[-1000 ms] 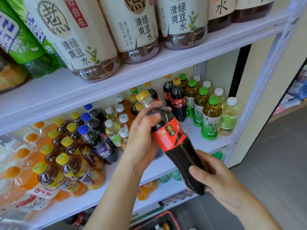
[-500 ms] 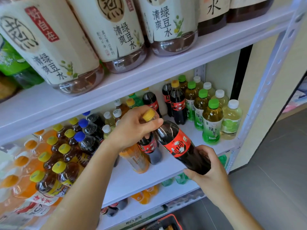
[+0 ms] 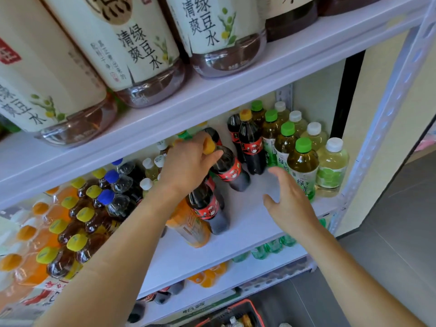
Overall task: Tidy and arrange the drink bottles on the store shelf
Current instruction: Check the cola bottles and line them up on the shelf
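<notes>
Head view: the white shelf crosses mid-frame, with green-capped tea bottles at its right end. The right hand hovers right of centre, its grip apart and empty. The left hand has its grip clamped on the yellow cap of a tilted dark bottle at centre frame.

dark bottle set down onto the shelf, right hand let go, its fingers spread
</notes>
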A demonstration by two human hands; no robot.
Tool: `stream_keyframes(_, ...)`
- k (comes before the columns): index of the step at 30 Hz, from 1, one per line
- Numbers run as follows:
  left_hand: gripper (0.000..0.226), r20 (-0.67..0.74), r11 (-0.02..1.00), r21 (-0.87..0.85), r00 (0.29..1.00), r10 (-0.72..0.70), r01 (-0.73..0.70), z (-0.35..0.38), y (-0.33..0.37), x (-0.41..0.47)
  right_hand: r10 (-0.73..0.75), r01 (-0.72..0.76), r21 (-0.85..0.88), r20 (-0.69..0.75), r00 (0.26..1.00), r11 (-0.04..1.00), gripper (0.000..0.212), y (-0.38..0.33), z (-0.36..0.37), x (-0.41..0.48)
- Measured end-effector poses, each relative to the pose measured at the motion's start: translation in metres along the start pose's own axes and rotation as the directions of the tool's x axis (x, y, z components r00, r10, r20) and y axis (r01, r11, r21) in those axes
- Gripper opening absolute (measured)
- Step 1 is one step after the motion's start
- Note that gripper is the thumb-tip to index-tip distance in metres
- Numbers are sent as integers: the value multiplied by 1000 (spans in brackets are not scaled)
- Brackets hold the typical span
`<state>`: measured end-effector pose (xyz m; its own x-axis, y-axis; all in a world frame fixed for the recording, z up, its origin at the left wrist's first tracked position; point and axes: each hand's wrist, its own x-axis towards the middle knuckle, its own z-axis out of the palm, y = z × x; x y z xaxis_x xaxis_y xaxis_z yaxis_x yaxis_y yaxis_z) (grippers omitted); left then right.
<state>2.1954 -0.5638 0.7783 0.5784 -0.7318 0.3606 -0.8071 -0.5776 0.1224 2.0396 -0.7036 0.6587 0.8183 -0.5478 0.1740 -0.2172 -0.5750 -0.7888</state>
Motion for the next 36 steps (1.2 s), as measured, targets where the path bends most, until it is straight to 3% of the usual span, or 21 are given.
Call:
stream_keyframes(8,40,104,910,409,987,-124,71,30,-31,46,-86,90,45,-68,994,995,53,-15,-8,47)
stream_keyframes(16,48,184,832,537,943,-278,141,47,-30,71,-106,117,75,-142,984,990,61,-39,-2,113)
stream_keyframes(21,51,165,806,569,937,-306,163,47,-28,74,-4,4,132,-2,1000,991,72,-46,4,155)
stream_keyframes(24,56,161,817,554,941,-296,162,48,-29,76,35,-36,66,15,999,997,63,-45,11,167)
stream_keyframes(26,55,156,831,521,935,-319,196,48,-28,76,26,-26,7,-11,1000,1000,44,-42,16,165)
stream_keyframes(31,56,134,854,465,935,-329,234,32,-14,58,-103,103,1,-98,990,995,25,-35,26,130)
stream_keyframes(33,48,69,895,394,964,-255,209,22,-1,36,-120,126,29,-154,981,992,25,-35,21,110)
stream_keyframes(36,36,-101,993,93,993,-64,74,11,23,-14,-167,186,52,-260,951,981,26,-38,2,79)
